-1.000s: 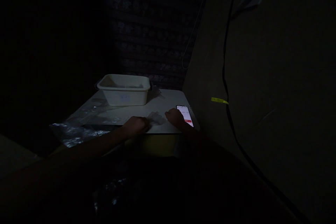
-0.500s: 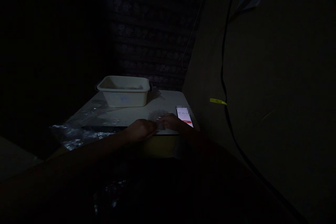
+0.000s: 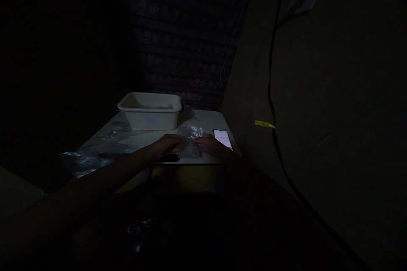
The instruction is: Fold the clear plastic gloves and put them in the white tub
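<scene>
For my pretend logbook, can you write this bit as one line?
left hand: touching clear plastic | right hand: touching same plastic | phone: lit, on table | tub: on table, beyond hands

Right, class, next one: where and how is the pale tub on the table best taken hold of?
I'd grip the pale tub by its left handle and right handle, one hand from each side. It stands upright and open-topped on the table, longer across than it is tall, and the dark handles stick out at opposite ends, near the rim.
</scene>
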### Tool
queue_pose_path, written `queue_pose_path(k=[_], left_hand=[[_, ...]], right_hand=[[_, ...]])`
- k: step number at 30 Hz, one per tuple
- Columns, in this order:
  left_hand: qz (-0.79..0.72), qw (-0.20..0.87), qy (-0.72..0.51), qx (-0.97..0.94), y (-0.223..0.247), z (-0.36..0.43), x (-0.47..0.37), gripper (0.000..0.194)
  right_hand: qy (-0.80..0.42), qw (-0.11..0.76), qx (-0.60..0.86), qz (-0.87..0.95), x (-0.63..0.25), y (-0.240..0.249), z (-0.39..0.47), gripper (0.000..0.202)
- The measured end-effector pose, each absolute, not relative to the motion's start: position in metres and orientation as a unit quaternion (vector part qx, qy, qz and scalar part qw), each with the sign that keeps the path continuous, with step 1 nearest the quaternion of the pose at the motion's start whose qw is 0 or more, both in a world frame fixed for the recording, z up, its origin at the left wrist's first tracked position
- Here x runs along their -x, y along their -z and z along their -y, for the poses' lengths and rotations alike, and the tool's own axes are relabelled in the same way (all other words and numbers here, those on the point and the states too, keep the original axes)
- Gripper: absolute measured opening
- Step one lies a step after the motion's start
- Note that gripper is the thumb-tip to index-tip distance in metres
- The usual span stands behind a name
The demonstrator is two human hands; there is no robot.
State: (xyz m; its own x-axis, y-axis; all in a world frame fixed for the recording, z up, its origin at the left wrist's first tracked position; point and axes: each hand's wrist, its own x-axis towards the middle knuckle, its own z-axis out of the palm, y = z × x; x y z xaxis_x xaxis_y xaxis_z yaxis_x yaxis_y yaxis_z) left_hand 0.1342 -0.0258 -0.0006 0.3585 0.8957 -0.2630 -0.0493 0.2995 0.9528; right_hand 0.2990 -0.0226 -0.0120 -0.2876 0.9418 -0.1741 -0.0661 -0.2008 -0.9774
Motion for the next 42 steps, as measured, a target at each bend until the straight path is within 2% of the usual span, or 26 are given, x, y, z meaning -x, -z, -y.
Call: queue_pose_path(k=[9, 17, 22, 25, 31, 33, 36, 39, 42], left_hand=[[-0.458, 0.653, -0.327, -0.507, 0.0, 0.025, -0.133, 0.002], [-0.437, 0.658, -0.338, -0.511, 0.011, 0.018, -0.128, 0.009], [-0.436, 0.653, -0.338, -0.519, 0.009, 0.02, -0.126, 0.013], [-0.461, 0.626, -0.331, -0.535, 0.011, 0.018, -0.125, 0.017], [-0.501, 0.475, -0.281, -0.666, 0.032, 0.001, -0.117, 0.024], [-0.482, 0.393, -0.252, -0.742, 0.034, 0.001, -0.114, 0.036], [-0.422, 0.22, -0.131, -0.87, 0.031, 0.011, -0.114, 0.061], [-0.375, 0.08, -0.013, -0.923, 0.029, 0.026, -0.12, 0.081], [-0.362, 0.011, 0.021, -0.932, 0.036, 0.038, -0.128, 0.087]], right_hand=[[-0.69, 0.385, 0.416, 0.45, -0.298, 0.013, 0.026, 0.014], [-0.715, 0.384, 0.394, 0.431, -0.3, 0.017, 0.024, 0.008], [-0.683, 0.381, 0.398, 0.48, -0.302, 0.022, 0.022, 0.016], [-0.613, 0.347, 0.423, 0.57, -0.305, 0.026, 0.022, 0.021], [-0.465, 0.313, 0.481, 0.674, -0.311, 0.03, 0.017, 0.028], [-0.383, 0.305, 0.538, 0.686, -0.31, 0.03, 0.016, 0.031], [-0.24, 0.287, 0.574, 0.728, -0.31, 0.029, 0.018, 0.04], [-0.123, 0.228, 0.539, 0.802, -0.308, 0.032, 0.027, 0.05], [-0.044, 0.151, 0.478, 0.864, -0.302, 0.04, 0.04, 0.057]])
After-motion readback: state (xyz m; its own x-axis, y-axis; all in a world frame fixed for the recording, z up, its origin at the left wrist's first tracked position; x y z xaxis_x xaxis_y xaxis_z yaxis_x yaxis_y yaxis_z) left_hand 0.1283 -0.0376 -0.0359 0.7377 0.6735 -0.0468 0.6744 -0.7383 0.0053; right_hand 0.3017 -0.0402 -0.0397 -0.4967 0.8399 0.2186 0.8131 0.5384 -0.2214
